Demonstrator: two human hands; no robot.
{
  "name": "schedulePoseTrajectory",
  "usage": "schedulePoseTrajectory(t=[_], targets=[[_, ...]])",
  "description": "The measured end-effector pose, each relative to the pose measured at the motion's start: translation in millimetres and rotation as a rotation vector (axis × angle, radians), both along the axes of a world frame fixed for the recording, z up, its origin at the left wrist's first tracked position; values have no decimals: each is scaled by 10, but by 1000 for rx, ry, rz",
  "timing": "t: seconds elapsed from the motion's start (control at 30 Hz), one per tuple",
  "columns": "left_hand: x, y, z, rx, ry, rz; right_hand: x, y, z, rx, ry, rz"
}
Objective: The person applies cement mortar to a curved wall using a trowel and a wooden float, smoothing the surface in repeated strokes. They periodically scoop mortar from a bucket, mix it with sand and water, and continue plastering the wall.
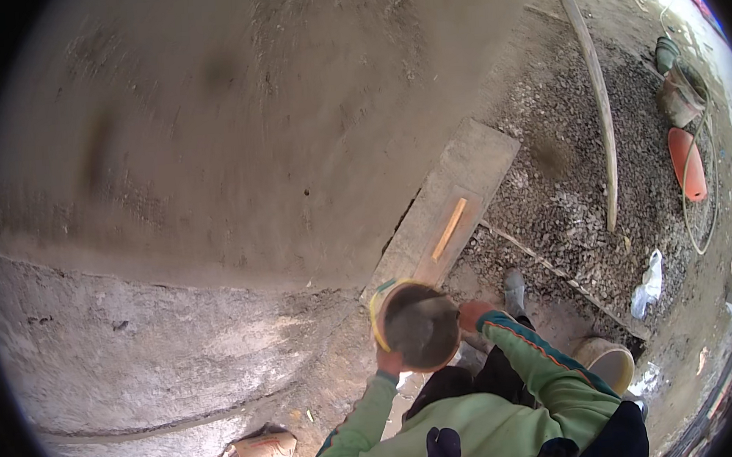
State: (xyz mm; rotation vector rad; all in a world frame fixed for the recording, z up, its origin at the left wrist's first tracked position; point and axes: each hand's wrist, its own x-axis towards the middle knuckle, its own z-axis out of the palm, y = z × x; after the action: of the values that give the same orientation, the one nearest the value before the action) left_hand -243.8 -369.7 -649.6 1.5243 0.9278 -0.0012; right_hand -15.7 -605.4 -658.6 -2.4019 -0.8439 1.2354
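Note:
A round bucket (437, 367) with an orange rim and a yellow edge on its left side is held in front of me. Inside is a dark grey, wet-looking mass, slightly blurred. My left hand (388, 362) grips the near left side of the rim. On the right side, my right hand (473, 314) is closed at the rim, its fingertips partly hidden. Just beyond the bucket lies a wide grey board (486, 152), and on it rests a flat plastering float (449, 229) with a pale wooden handle.
A smooth grey plastered wall (233, 153) fills the upper left, rougher below. Gravel (558, 122) covers the ground at right, crossed by a long pole (595, 85). Another bucket (605, 363) stands by my right elbow. A paper sack (263, 450) lies lower left; buckets (681, 98) stand far right.

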Motion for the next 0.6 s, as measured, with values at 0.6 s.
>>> schedulePoseTrajectory(t=[0.6], targets=[[1006, 16, 270, -740, 53, 13, -174, -321, 788, 885, 856, -581]])
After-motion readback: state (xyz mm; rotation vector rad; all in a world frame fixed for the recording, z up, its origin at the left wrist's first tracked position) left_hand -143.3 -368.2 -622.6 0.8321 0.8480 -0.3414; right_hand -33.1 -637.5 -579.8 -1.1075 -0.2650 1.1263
